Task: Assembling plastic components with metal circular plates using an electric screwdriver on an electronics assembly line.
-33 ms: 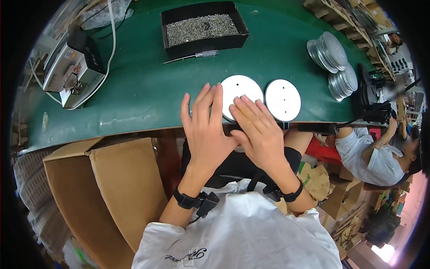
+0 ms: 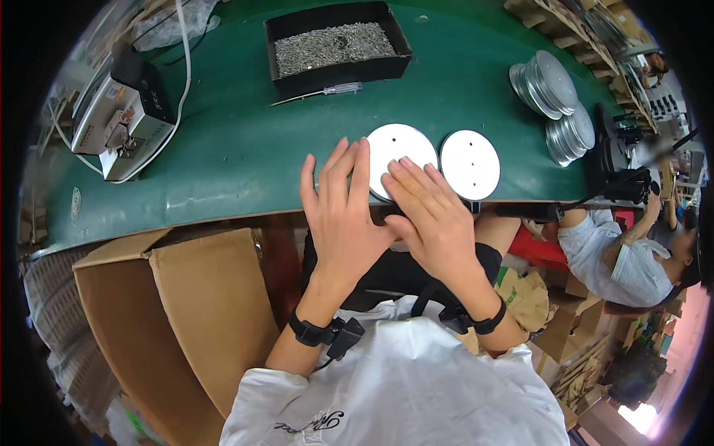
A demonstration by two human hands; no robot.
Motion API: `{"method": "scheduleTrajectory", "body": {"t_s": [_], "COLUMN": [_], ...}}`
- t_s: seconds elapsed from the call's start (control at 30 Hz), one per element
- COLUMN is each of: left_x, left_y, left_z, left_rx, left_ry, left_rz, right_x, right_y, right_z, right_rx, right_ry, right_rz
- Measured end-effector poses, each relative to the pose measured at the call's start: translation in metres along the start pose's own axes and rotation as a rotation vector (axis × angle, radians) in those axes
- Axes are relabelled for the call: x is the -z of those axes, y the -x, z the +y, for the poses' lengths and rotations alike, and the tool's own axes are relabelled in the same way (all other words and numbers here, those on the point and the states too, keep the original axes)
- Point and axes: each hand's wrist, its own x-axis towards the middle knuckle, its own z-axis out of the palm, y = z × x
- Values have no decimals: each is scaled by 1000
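A white round plate point(image 2: 407, 141) with a small dark hole near its far side lies at the table's front edge. My right hand point(image 2: 437, 223) rests across its near part, fingers stretched out and lying together. At the plate's left edge is my left hand point(image 2: 346, 215), open with its fingers spread. Both thumbs meet below the plate. Just to the right lies a second, smaller white round plate point(image 2: 471, 152) with a row of 3 small dark holes; neither hand is on it. The near part of the first plate is hidden by my hands.
Beyond the plates stand a black box point(image 2: 341, 72) of small metal screws and a screwdriver point(image 2: 320, 94). Stacked metal discs point(image 2: 547, 85) are on the right, a boxy device point(image 2: 126, 119) with a white cable on the left. Below is a cardboard box point(image 2: 216, 312); another person point(image 2: 621, 256) sits right.
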Motion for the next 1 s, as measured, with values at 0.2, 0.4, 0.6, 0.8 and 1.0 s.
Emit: {"method": "scheduleTrajectory", "body": {"t_s": [0.2, 0.4, 0.6, 0.8, 1.0], "left_x": [-6, -3, 19, 16, 33], "left_y": [2, 4, -6, -9, -29], "left_z": [-3, -5, 5, 5, 12], "left_rx": [-52, -55, -72, -120, -21], "left_ry": [-55, -61, -44, -168, 126], "left_rz": [-22, 5, -152, -203, -178], "right_x": [-15, -5, 39, 48, 54], "right_y": [1, 8, 88, 61, 85], "right_z": [-34, -11, 52, 45, 100], "right_rx": [-130, -43, -490, -116, -576], "right_ry": [272, -89, 93, -29, 194], "right_rz": [19, 36, 943, 346, 1357]}}
